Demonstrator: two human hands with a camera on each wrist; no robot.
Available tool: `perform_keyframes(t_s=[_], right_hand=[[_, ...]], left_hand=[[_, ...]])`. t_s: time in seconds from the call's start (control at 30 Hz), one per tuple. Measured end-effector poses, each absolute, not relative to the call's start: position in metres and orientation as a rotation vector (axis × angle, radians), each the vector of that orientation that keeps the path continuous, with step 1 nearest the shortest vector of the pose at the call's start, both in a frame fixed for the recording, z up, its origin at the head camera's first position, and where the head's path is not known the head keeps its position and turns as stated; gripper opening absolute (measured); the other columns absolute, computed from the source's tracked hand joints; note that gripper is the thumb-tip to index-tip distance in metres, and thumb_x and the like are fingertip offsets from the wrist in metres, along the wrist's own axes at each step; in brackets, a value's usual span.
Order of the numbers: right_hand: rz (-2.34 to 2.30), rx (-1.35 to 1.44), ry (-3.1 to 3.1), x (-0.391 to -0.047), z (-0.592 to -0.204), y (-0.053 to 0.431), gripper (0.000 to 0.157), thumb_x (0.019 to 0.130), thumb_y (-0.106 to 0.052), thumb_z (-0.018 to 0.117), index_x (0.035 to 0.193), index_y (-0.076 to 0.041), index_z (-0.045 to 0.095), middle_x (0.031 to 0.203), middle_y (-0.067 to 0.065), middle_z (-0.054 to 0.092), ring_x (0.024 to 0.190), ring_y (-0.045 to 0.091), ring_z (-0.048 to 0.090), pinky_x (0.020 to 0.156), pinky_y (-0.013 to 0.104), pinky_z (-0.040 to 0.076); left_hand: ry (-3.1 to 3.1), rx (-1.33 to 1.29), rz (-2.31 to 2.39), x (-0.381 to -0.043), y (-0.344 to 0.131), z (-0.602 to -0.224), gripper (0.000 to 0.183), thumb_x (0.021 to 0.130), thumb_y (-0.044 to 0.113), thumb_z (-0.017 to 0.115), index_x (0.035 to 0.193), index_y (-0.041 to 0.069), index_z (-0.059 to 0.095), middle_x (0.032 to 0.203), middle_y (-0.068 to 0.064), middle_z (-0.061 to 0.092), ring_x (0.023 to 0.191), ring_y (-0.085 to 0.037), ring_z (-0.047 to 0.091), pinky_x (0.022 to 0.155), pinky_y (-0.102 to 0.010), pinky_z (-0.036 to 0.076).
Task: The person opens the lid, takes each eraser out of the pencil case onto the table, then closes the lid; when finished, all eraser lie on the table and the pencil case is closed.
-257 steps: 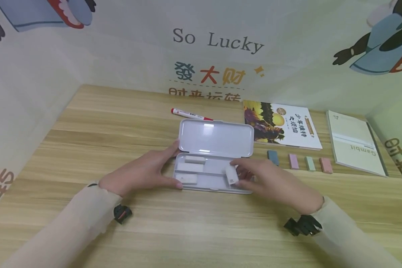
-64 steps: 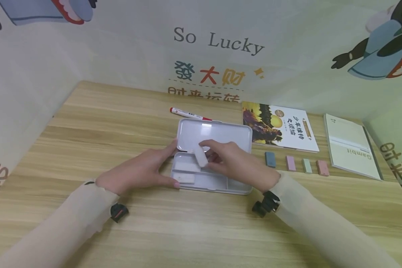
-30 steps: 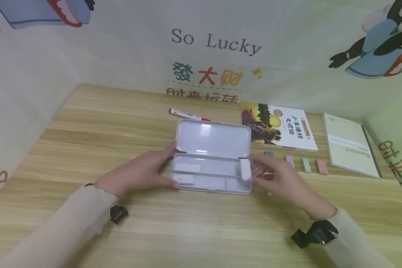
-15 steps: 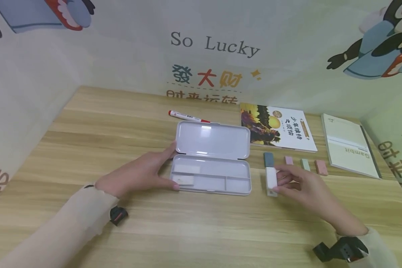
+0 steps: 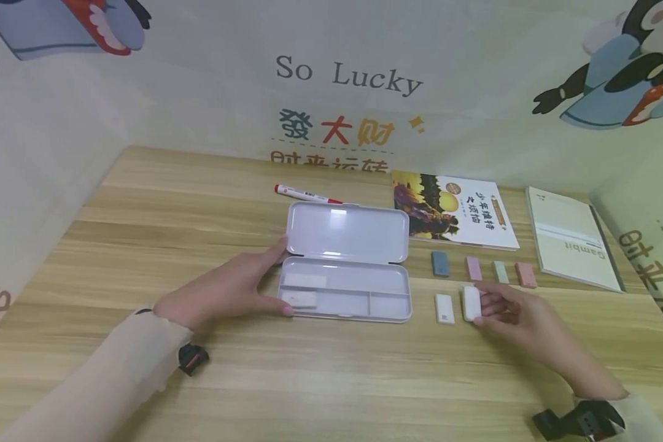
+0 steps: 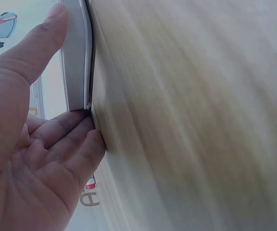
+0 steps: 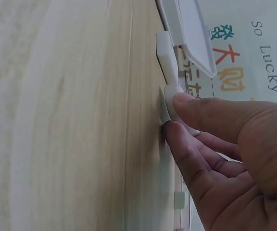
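Observation:
The white pencil case (image 5: 390,308) lies open and flat on the table, its lid (image 5: 348,230) folded back. My left hand (image 5: 229,288) grips its left end, thumb at the front edge and fingers by the hinge side; the left wrist view shows the thumb on the case wall. A white eraser (image 5: 471,303) is pinched between thumb and fingers of my right hand (image 5: 530,322), low over or touching the table. Just left of it a second white eraser (image 5: 444,309) lies flat. Two more white erasers, one above (image 5: 305,280) and one below (image 5: 302,299), sit in the case's left compartments.
Behind the right hand, a blue eraser (image 5: 440,264), a purple one (image 5: 473,268), a green one (image 5: 500,272) and a pink one (image 5: 527,275) form a row. Farther back lie a picture-covered book (image 5: 475,212) and a notebook (image 5: 571,239). A red-capped marker (image 5: 307,194) lies behind the lid.
The right hand has taken white erasers from the case; one now lies on the table at its right. It has carried another rightward, beside that one. The left hand has stayed on the case.

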State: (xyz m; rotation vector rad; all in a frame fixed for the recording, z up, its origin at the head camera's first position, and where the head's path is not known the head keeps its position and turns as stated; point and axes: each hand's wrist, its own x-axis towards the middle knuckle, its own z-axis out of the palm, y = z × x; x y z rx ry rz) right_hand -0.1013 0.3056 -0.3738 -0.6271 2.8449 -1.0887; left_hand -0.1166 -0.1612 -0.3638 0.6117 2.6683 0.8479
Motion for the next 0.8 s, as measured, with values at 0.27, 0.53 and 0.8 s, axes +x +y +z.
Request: perform_keyframes(t_s=[0.27,0.53,0.8], right_hand=[[-1.057,-0.582,2.829,-0.098,-0.377,0.316,0.054,0.079,0.009,0.082,0.128,0.017,0.062,0.099,0.018,0.074,0.085,-0.011,0.062,0.075,0.013,0.060],[-1.026,-0.533,2.799,-0.094,-0.376,0.322,0.049,0.082,0.007,0.082,0.127,0.016,0.063,0.103,0.017,0.075,0.087,-0.011,0.062,0.076,0.015,0.061],[-1.004,-0.616,2.816,-0.096,-0.380,0.324,0.045,0.080,0.007,0.082,0.121,0.016,0.066,0.100,0.014,0.072,0.086,-0.012,0.059,0.075,0.013,0.060]], left_hand=[[2.669,0.623,0.864,-0.116,-0.162,-0.364,0.123,0.081,0.047,0.089,0.168,0.005,0.014,0.161,-0.019,0.050,0.146,-0.036,0.052,0.124,-0.055,0.039],[2.670,0.619,0.861,-0.117,-0.162,-0.364,0.123,0.081,0.047,0.089,0.168,0.006,0.014,0.161,-0.018,0.049,0.146,-0.036,0.052,0.124,-0.055,0.040],[2.670,0.610,0.845,-0.116,-0.161,-0.363,0.124,0.081,0.049,0.089,0.168,0.004,0.014,0.163,-0.020,0.046,0.148,-0.038,0.050,0.124,-0.056,0.039]])
